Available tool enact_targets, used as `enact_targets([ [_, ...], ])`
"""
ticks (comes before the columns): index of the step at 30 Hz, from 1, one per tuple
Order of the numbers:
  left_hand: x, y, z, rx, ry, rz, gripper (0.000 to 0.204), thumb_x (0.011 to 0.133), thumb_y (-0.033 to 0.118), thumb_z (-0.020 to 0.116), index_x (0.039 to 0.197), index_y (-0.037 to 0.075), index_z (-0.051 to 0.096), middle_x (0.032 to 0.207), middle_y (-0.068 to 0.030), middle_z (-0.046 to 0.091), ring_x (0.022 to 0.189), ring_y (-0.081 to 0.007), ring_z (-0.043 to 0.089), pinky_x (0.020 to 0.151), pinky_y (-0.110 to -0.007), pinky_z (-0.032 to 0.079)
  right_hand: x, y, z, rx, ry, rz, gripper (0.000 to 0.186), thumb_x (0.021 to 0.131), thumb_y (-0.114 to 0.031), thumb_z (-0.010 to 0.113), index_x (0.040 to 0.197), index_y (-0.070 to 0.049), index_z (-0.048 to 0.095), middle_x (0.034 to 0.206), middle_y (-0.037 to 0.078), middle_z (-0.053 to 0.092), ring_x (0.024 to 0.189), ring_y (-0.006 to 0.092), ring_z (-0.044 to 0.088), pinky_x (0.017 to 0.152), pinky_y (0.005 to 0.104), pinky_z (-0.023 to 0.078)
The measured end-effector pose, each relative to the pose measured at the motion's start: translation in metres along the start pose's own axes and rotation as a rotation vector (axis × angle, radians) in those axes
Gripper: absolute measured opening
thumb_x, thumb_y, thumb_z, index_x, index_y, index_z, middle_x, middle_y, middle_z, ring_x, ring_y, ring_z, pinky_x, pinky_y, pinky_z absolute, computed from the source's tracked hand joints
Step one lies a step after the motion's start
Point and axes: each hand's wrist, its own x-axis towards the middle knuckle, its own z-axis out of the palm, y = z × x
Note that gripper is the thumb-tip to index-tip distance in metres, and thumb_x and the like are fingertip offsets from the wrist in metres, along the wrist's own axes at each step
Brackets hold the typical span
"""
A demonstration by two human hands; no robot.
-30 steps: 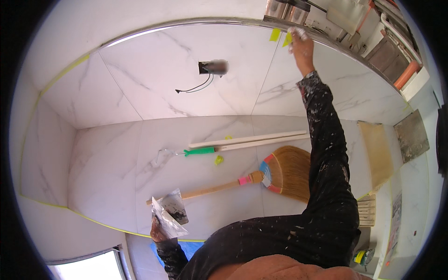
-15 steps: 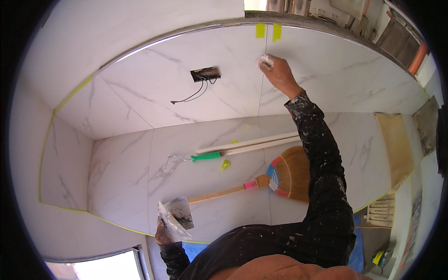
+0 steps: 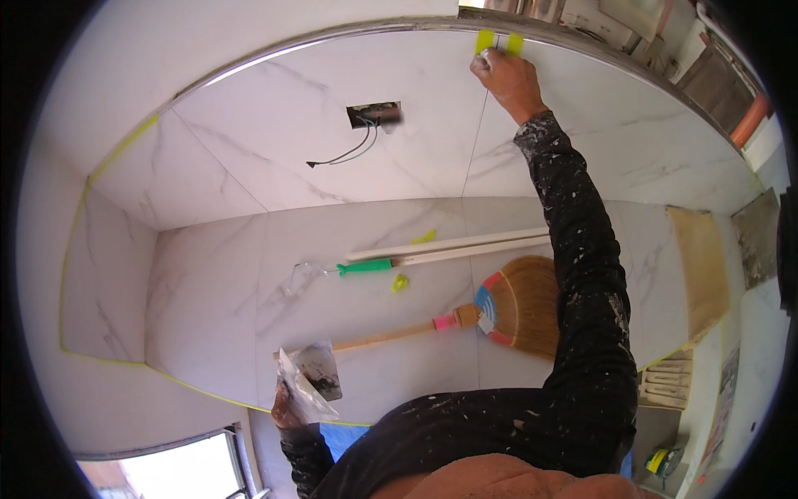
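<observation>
My right hand [image 3: 509,81] is closed against the white marbled wall tiles [image 3: 424,91], over the upright seam, with its knuckles just below two yellow-green tape strips [image 3: 485,41]. Whitish stuff shows at its fingertips, too small to make out. At the lower left, my left hand [image 3: 287,409] grips a crumpled white plastic bag [image 3: 307,397]. Against the bag is a flat grey metal blade [image 3: 319,372] with dark smears; whether my fingers reach it is hidden. Both sleeves are black and spattered with white.
On the marbled ledge lie a straw broom [image 3: 525,309], a green-handled roller frame [image 3: 366,266], pale wooden strips [image 3: 465,252] and a crumpled yellow-green tape piece [image 3: 400,283]. Wires [image 3: 345,154] hang from a wall cutout [image 3: 372,115]. Brown cardboard [image 3: 697,266] lies at right.
My right hand has moved up the seam to the tape strips and now rests on the tile. My left hand still holds the bag, and the view has shifted slightly.
</observation>
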Motion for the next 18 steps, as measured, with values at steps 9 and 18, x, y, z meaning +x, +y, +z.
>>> enact_targets([
  [9,0.003,-0.002,-0.009,-0.099,-0.052,-0.030,0.059,0.084,0.031,0.057,0.133,0.000,0.044,0.114,-0.0169,0.062,0.101,-0.0282,0.062,0.087,-0.040,0.053,-0.004,-0.001,0.007,0.066,0.092,0.019,0.022,0.087,-0.024,0.061,0.080,-0.003,0.061,0.069,0.017,0.062,0.062,0.0364,0.062,0.058,0.0423,0.051],
  [18,-0.001,-0.001,-0.016,-0.085,-0.049,-0.010,0.057,0.085,0.030,0.055,0.133,0.001,0.045,0.116,-0.0163,0.062,0.104,-0.0280,0.061,0.093,-0.041,0.049,-0.017,-0.016,0.011,0.191,0.334,0.120,0.020,0.089,-0.022,0.061,0.091,-0.002,0.065,0.078,0.016,0.066,0.068,0.0314,0.066,0.064,0.0396,0.054],
])
